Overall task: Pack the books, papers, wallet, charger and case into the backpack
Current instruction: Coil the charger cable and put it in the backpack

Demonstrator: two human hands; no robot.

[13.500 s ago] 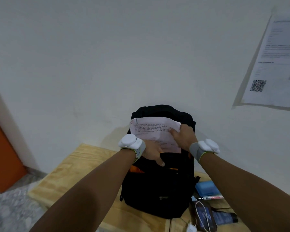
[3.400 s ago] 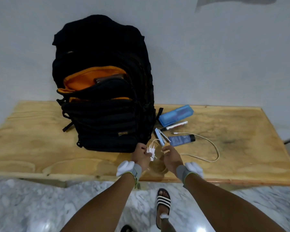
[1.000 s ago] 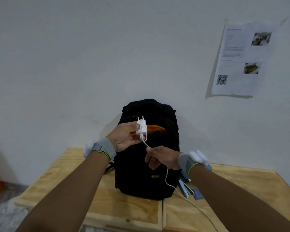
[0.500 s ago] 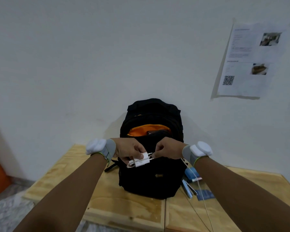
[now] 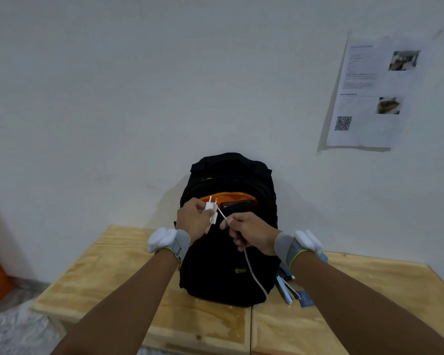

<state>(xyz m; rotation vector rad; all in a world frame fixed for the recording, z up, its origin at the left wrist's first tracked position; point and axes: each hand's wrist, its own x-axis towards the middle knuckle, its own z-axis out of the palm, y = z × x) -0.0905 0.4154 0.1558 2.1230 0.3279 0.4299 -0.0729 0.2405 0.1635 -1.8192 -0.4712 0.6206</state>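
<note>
The left hand (image 5: 193, 218) has its grip closed round one white charger (image 5: 211, 210), prongs pointing up, held in the air in front of the backpack (image 5: 228, 252). The right hand (image 5: 251, 233) pinches the one cable (image 5: 251, 271) just beside the plug; from that grip the cable hangs down across the backpack's front toward the table (image 5: 128, 275).

One black backpack stands upright on the table against the white wall (image 5: 139, 98). Its front pocket is open, showing orange lining (image 5: 231, 196), with a dark item (image 5: 237, 204) sticking out of it that I cannot identify. Both hands and the charger are in front of this opening and cover part of it.

To the right of the backpack, on the table, a few small blue things (image 5: 290, 293) lie close together, partly hidden by the right forearm; their count is unclear. Each wrist wears a grey band with a white pod, two in all. One printed sheet (image 5: 369, 98) is stuck on the wall at right.
</note>
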